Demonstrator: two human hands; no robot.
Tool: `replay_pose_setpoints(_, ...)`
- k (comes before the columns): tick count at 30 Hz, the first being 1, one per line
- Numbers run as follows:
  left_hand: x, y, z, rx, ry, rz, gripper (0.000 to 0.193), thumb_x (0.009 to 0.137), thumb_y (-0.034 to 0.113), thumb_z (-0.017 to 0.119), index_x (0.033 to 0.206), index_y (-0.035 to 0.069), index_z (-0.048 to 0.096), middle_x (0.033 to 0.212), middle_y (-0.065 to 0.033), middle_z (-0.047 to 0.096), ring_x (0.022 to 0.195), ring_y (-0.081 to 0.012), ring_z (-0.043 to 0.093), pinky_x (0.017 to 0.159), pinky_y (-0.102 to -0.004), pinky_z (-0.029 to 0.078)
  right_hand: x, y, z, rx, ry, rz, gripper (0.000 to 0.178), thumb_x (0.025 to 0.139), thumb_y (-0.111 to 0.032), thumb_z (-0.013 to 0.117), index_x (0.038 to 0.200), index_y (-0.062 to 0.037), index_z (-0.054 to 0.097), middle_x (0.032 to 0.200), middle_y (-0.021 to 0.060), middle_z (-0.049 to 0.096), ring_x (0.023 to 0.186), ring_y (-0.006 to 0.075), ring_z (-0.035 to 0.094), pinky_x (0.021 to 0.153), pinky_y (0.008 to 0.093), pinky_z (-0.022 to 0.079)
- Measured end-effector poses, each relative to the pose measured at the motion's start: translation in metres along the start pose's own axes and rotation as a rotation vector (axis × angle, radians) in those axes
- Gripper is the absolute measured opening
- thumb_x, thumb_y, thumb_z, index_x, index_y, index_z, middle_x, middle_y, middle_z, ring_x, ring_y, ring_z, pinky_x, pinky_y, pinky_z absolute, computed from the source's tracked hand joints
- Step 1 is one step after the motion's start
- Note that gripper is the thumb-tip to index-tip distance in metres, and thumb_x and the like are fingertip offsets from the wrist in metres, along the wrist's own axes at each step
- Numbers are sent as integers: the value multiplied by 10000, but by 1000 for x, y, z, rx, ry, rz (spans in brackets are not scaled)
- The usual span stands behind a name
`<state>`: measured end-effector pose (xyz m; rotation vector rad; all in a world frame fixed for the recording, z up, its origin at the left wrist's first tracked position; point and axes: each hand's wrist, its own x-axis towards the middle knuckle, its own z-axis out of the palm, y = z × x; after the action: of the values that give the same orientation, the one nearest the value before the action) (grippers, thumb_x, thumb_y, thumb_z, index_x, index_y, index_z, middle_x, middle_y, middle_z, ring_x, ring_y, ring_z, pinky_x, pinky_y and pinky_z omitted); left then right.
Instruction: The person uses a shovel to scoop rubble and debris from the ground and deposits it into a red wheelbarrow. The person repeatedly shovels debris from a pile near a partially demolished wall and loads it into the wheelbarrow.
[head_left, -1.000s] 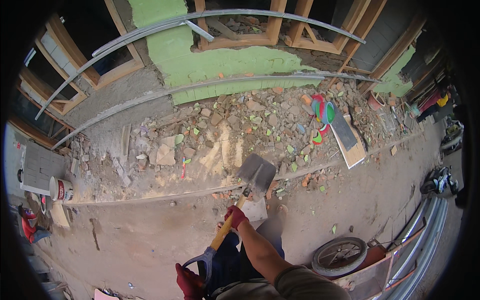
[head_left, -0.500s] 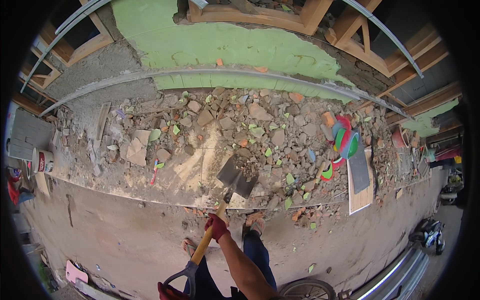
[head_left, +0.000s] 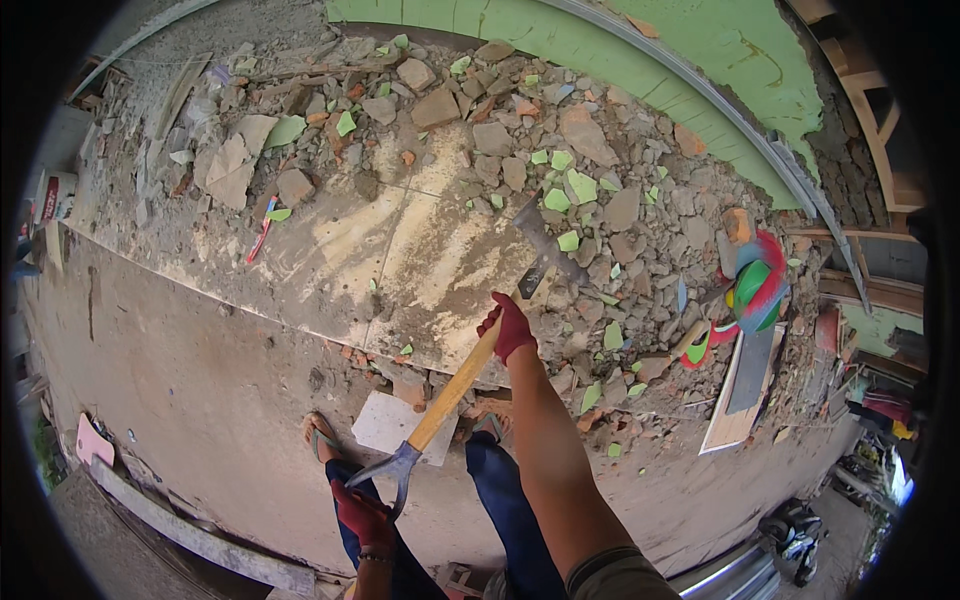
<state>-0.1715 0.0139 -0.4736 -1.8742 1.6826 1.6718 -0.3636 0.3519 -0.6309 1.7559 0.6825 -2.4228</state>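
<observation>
I hold a shovel (head_left: 455,390) with a wooden shaft and a grey D-shaped handle. In a dark red glove, my left hand (head_left: 366,520) is closed on the D-handle. Farther forward, my right hand (head_left: 508,327), gloved alike, wraps round the shaft close to the blade. The dirty metal blade (head_left: 548,245) is tilted on its side against the rubble heap (head_left: 625,210) of broken concrete, brick and light green plaster chips. To its left, the dusty tiled floor (head_left: 330,240) shows pale scraped streaks.
A red-and-green ball-like object (head_left: 757,290) sits at the right, beside a grey board on a pale panel (head_left: 715,425). A red tool (head_left: 262,232) lies at the left. Beyond the rubble stands a green wall (head_left: 700,120). A white square piece (head_left: 380,425) lies by my feet.
The shovel has moved forward and right to the heap. Its blade, which lay flat with rubble on it, is now turned on its side. The view has shifted too.
</observation>
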Motion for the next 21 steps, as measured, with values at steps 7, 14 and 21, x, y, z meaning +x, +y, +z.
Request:
replay_pose_setpoints(7,26,-43,-32,-10,71,142,466,969,425,428,620,116,412,492,6,363,350,-163,389,378,-319,344,-13,38,-9,-200,90,7,214,800,-117,655,707,-127,462,596,0,395,479,151,382,472,323,396)
replay_pose_setpoints(14,17,-29,-134,230,131,311,470,974,329,423,588,61,414,544,-1,382,502,-139,393,471,-344,271,-79,95,-17,-246,173,-22,152,805,-133,651,744,-100,516,640,10,454,524,157,446,532,341,472)
replay_pose_setpoints(21,29,37,-230,99,97,344,455,950,289,453,600,6,389,556,-22,353,544,-162,307,505,-390,235,-179,151,22,-198,120,7,187,795,-124,625,705,-107,462,606,28,401,504,190,409,527,362,463)
